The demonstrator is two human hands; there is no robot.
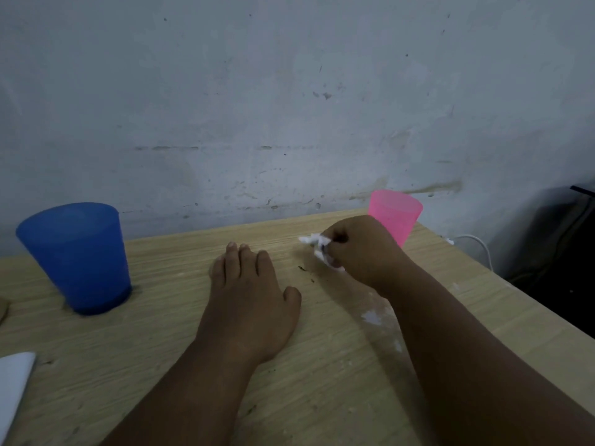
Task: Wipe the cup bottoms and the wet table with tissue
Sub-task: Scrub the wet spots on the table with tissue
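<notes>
Meanwhile my right hand (360, 249) pinched the tissue (317, 244) against the table (322, 365), the pink cup (394, 214) just behind; my left hand (251, 294) lay flat, empty.

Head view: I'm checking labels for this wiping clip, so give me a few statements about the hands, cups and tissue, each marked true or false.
1. The right hand grips a crumpled tissue. True.
2. The left hand holds the blue cup. False: it lies flat on the table, apart from that cup.
3. The pink cup stands upright behind the right hand. True.
4. The blue cup lies on its side. False: it stands upright.
</notes>
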